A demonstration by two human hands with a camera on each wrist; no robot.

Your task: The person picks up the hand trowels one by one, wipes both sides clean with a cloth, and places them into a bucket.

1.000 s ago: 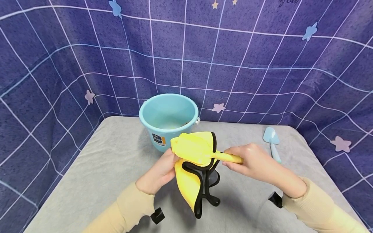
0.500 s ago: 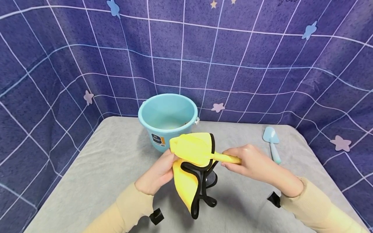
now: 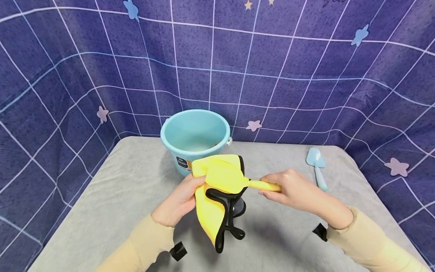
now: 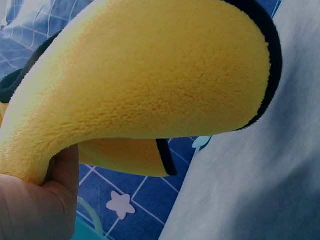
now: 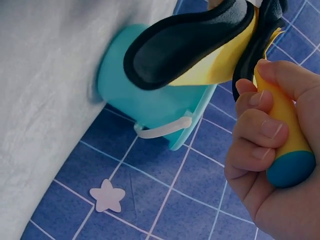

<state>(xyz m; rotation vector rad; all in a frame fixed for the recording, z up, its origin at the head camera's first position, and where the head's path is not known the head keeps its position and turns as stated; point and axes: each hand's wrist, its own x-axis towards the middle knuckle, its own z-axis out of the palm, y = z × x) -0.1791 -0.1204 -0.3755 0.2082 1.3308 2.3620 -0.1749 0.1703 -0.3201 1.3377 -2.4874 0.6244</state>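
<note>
My right hand [image 3: 293, 189] grips the handle of a yellow toy shovel [image 3: 265, 185], with fingers curled round it. In the right wrist view, the shovel handle [image 5: 287, 125] ends in a teal cap. The shovel's blade points left and lies against a yellow plush cloth [image 3: 209, 217] with black edging and a dark grey back. My left hand [image 3: 180, 198] holds this cloth beside the blade, thumb on top, and the lower part hangs down in folds. From the left wrist, the fluffy yellow cloth [image 4: 165, 75] fills much of the view.
Behind the cloth stands a light blue bucket [image 3: 175, 149] with a label and a white handle. A light blue trowel [image 3: 316, 160] lies at the back right of the grey-covered table [image 3: 129, 170]. A purple curtain [image 3: 278, 56] with a grid pattern surrounds the table.
My left hand has shifted a little left and down, drawing the cloth along the shovel's blade, and its thumb now shows on top. The right hand stays nearly still.
</note>
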